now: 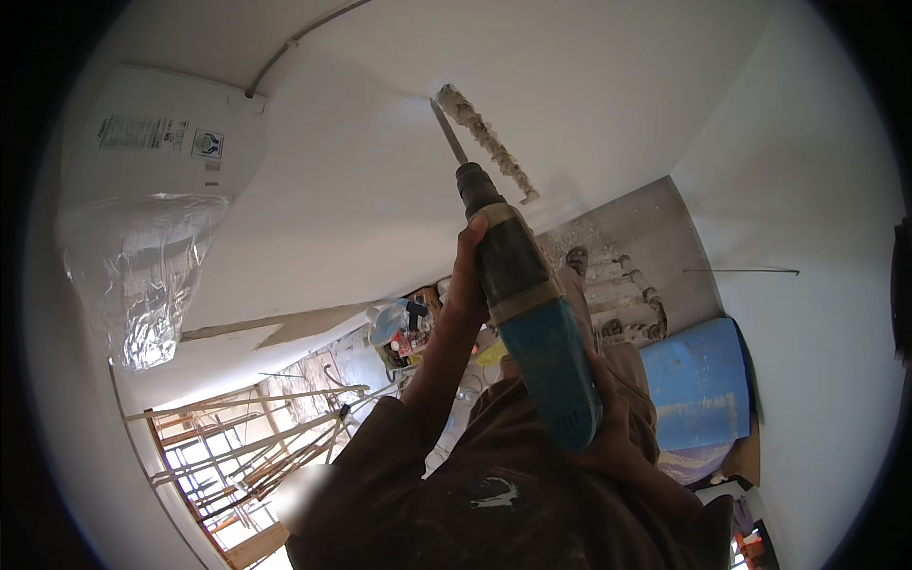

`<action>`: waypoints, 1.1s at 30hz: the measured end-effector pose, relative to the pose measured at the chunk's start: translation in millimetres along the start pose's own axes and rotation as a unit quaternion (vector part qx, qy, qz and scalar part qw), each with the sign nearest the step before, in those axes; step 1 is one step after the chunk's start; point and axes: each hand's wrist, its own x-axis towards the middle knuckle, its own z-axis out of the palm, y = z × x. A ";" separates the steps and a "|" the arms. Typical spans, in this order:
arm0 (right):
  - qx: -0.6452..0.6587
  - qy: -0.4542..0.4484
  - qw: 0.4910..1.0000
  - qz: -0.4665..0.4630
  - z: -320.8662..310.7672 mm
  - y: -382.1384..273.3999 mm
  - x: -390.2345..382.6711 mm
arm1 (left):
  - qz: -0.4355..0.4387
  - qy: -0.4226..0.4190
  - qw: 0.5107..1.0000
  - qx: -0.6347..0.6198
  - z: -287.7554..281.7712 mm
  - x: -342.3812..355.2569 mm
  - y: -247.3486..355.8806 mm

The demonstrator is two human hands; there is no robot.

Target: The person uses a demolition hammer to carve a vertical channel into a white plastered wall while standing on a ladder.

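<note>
A teal and black rotary hammer (543, 356) slants up across the middle, with a long steel chisel bit (448, 131) in its nose. My left hand (468, 261) is closed around the front of the body, just behind the chuck, with most of its fingers hidden. At the rear end, my right hand (613, 413) grips the tool from its far side, largely covered by the housing. The bit's tip meets or nearly meets the white wall (361, 161), beside the upper end of a rough chipped groove (489, 142); contact cannot be made out.
A wrapped white panel unit (157, 256) hangs at left, below a cable (294, 43). Rubble (632, 294) and my shoe lie below the groove. A blue sheet or container (693, 385) stands right, near a thin rod (746, 271). Mixed clutter (408, 328) and poles (256, 437) sit lower left.
</note>
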 end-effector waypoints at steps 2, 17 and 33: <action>-0.025 0.032 0.999 -0.022 2.1 1.2 8.9 | 0.008 0.004 1.000 0.020 1.3 4.8 3.2; -0.068 0.071 0.994 -0.048 -21.3 -0.5 -25.0 | 0.014 0.004 0.998 0.062 32.8 -13.5 -15.7; 0.012 0.052 0.998 -0.037 -11.4 15.3 1.1 | -0.003 0.023 0.999 0.038 20.5 2.0 3.0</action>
